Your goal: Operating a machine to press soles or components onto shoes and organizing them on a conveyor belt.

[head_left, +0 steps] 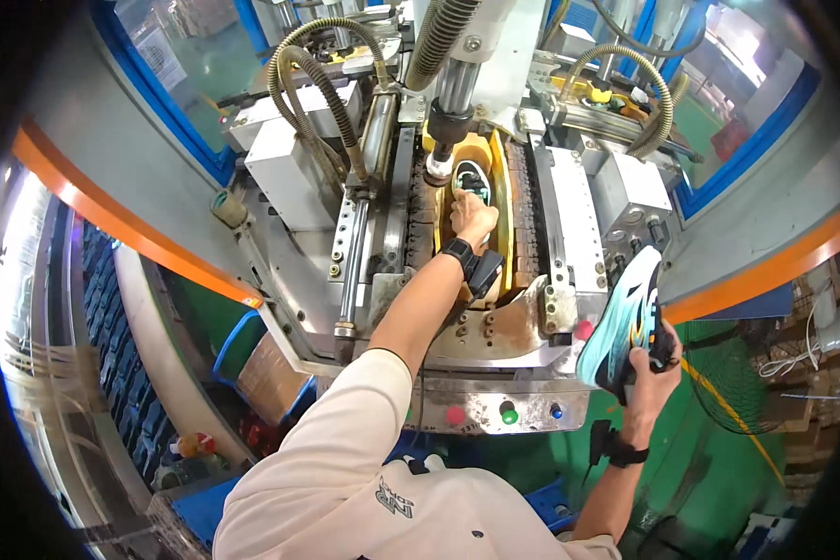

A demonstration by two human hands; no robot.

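Note:
My left hand (473, 217) reaches down into the machine's yellow-lined trough. Its fingers are closed on a dark shoe (470, 174) with white and teal parts, which lies lengthwise there and is partly covered by my hand. To the right, outside the machine, my right hand (651, 381) grips a teal and white sneaker (618, 322) with black and orange parts. That sneaker is held upright and tilted, my thumb lying across its dark part. A metal press rod (440, 166) with a white tip hangs just left of the shoe in the trough.
Dark segmented side blocks (525, 210) flank the yellow trough wall (505, 187). Metal cylinders and ribbed hoses (322, 89) stand on both sides. Along the front panel are red, green (509, 416) and blue buttons. An orange-edged guard (135, 224) curves at left, near a wooden-seated stool (273, 378).

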